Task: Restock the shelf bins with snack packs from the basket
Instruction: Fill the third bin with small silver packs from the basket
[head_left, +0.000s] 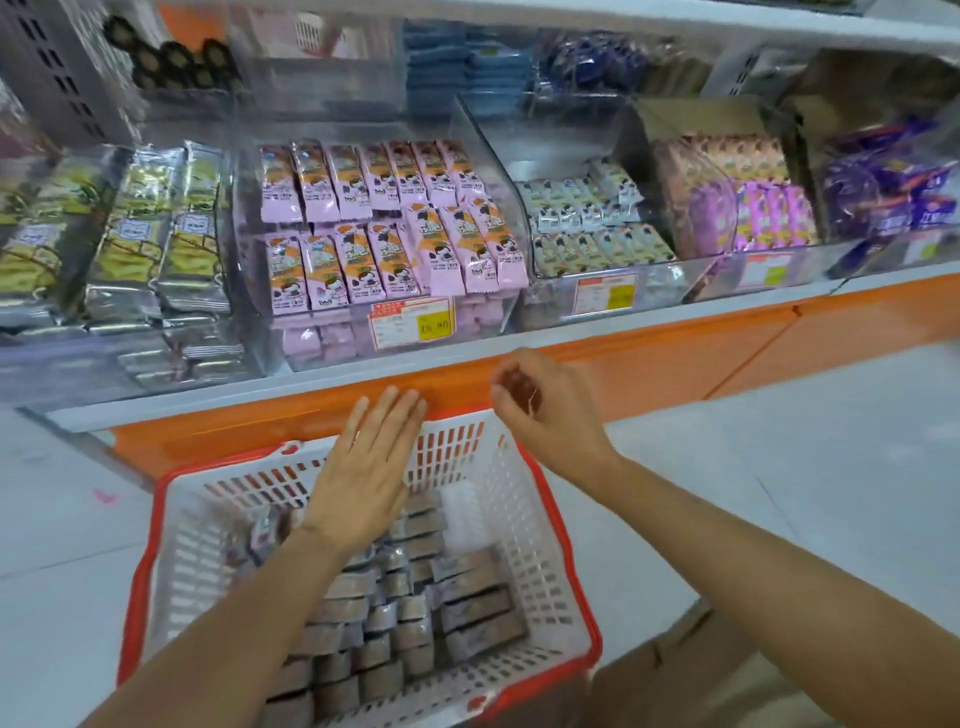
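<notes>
Your left hand (363, 467) lies flat with its fingers straight and held together, palm down. It hovers over the far half of the basket (524, 525), with its fingertips reaching the far rim. Your right hand (545, 410) is up beside it, just past the basket's far right corner and in front of the orange shelf base (675, 358). Its fingers are curled inward, and the blur keeps you from telling whether they pinch anything.

The two hands are apart and neither touches a pack. The basket is white plastic lattice with a red rim and stands on the pale floor (779, 467) against the shelf. Brown-and-silver snack packs (467, 608) fill its bottom in rough rows, under your left forearm and to its right.

Above your hands on the shelf is a clear bin (467, 332) of pink packs (384, 223) standing in two tiers, with a price label (410, 325) on its front. The bin to its left holds green-and-silver packs (156, 234). The bin to its right holds small white packs (587, 218). Further right there are pink and purple packs (753, 208), then dark purple ones (883, 192).
</notes>
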